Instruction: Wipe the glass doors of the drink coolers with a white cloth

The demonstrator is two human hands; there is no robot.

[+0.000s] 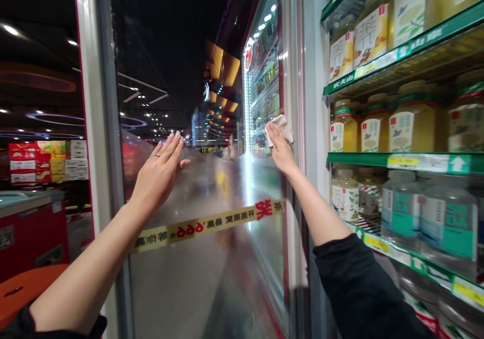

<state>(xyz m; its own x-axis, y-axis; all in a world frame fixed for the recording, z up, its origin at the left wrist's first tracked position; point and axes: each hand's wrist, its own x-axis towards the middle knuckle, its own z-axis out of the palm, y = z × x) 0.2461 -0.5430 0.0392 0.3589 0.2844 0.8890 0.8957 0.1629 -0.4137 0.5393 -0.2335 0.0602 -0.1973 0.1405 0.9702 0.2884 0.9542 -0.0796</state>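
In front of me is a glass cooler door (181, 288), fogged over its lower part. My left hand (161, 165) is at the glass, palm toward it, with the fingers stretched out and nothing held. On the right side of the pane, close to the frame, my right hand (280, 150) presses a white cloth (282, 127) to the glass. The fingers lie over the cloth and hold it. A yellow sticker strip (212, 223) with mirrored red and black lettering crosses the door below both hands.
Right of the door, green-edged shelves (401, 160) carry several drink bottles (412, 120). A red chest freezer (30, 233) and an orange stool (28, 288) stand at the left. Stacked boxes (30, 162) are behind them.
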